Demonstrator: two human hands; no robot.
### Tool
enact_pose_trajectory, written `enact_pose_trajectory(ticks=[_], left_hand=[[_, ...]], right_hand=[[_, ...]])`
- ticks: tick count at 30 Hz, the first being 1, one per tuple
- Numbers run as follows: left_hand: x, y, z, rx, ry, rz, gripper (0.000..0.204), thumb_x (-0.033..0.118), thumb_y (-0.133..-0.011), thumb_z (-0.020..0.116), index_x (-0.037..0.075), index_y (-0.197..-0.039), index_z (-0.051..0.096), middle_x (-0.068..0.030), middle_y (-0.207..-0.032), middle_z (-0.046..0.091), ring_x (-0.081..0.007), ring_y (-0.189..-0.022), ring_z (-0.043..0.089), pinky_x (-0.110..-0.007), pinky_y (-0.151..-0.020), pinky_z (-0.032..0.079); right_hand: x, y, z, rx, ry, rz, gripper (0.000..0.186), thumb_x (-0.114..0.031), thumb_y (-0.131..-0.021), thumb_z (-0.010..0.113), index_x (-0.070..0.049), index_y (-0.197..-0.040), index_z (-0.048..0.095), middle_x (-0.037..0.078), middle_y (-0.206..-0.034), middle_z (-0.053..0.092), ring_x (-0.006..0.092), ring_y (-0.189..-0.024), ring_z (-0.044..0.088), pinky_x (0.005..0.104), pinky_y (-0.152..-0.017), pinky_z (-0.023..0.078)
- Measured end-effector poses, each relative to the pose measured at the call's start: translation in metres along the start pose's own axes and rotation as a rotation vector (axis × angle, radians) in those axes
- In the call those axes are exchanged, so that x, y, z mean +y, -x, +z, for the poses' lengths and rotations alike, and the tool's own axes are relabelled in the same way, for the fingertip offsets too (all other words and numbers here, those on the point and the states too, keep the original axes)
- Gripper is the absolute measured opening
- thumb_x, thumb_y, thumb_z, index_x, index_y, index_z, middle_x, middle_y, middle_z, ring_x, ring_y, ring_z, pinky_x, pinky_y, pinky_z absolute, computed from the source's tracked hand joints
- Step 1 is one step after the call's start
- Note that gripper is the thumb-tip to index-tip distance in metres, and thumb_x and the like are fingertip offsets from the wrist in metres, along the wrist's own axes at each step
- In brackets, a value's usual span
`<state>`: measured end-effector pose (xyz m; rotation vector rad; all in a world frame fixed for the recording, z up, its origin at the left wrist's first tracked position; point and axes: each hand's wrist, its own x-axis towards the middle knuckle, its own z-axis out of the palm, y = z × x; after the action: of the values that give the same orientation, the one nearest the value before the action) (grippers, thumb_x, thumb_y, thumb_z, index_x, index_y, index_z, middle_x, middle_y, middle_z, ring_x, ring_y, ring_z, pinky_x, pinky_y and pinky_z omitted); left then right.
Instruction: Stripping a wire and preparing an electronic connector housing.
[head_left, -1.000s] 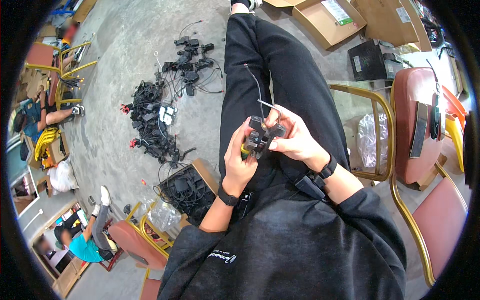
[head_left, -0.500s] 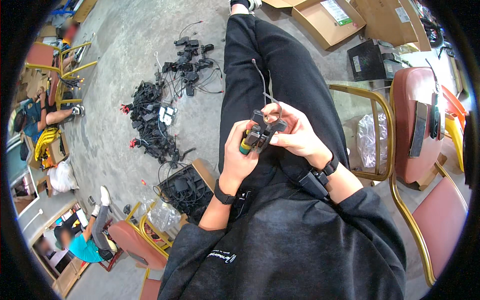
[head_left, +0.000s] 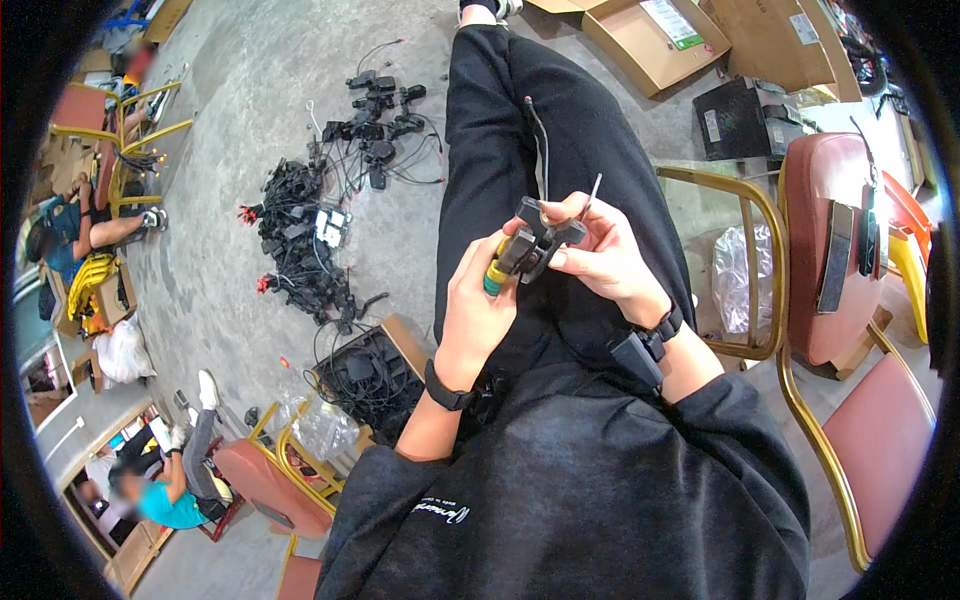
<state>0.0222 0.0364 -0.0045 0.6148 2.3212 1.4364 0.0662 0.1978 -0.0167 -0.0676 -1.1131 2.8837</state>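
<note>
Over the lap, the left hand (head_left: pixel 478 305) grips a yellow-green screwdriver (head_left: pixel 497 272) against a black part (head_left: pixel 545 240) pinched by the right hand (head_left: pixel 598 258).

black part (head_left: pixel 540 240) half hidden by fingers, tool tip unseen

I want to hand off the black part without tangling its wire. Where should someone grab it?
Take the black part by its body end nearest the right hand, coming from the right; the left hand and green-yellow tool block the left, and the wire trails off the top.
</note>
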Motion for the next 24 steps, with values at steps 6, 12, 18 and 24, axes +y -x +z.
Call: enact_pose_trajectory(ticks=[6, 12, 18, 24], left_hand=[[-0.002, -0.001, -0.001, -0.031, 0.025, -0.020, 0.046, -0.009, -0.074, 0.057, 0.004, -0.118, 0.051, -0.0171, -0.106, 0.059, -0.0311, -0.101, 0.058, -0.033, -0.085, 0.045], [0.004, 0.003, -0.006, -0.106, 0.043, -0.087, 0.066, -0.015, -0.072, 0.054, 0.009, -0.133, 0.043, -0.0198, -0.120, 0.055, -0.0338, -0.114, 0.052, -0.034, -0.092, 0.043], [0.007, 0.003, -0.010, -0.133, 0.003, -0.093, 0.064, -0.016, -0.072, 0.052, 0.007, -0.131, 0.043, -0.0188, -0.120, 0.055, -0.0331, -0.113, 0.052, -0.034, -0.093, 0.043], [0.011, 0.000, -0.011, -0.140, 0.004, -0.041, 0.060, -0.017, -0.070, 0.050, 0.005, -0.126, 0.047, -0.0165, -0.116, 0.056, -0.0317, -0.111, 0.054, -0.033, -0.093, 0.042]], right_hand=[[-0.007, 0.001, 0.000, -0.005, -0.004, 0.006, 0.037, 0.005, -0.077, 0.065, 0.002, -0.112, 0.053, 0.019, -0.116, 0.057, 0.0260, -0.109, 0.055, 0.0351, -0.094, 0.044], [-0.004, 0.004, -0.004, 0.056, 0.068, 0.035, 0.038, -0.002, -0.072, 0.073, 0.000, -0.106, 0.055, 0.013, -0.110, 0.060, 0.0191, -0.104, 0.058, 0.0309, -0.089, 0.048], [-0.005, 0.003, -0.005, -0.046, 0.085, -0.056, 0.037, 0.006, -0.075, 0.067, 0.001, -0.110, 0.056, 0.016, -0.113, 0.059, 0.0262, -0.110, 0.055, 0.0364, -0.095, 0.044], [-0.008, 0.004, -0.006, -0.039, 0.114, -0.044, 0.038, 0.005, -0.074, 0.068, 0.001, -0.110, 0.056, 0.015, -0.112, 0.059, 0.0258, -0.110, 0.055, 0.0370, -0.095, 0.043]])
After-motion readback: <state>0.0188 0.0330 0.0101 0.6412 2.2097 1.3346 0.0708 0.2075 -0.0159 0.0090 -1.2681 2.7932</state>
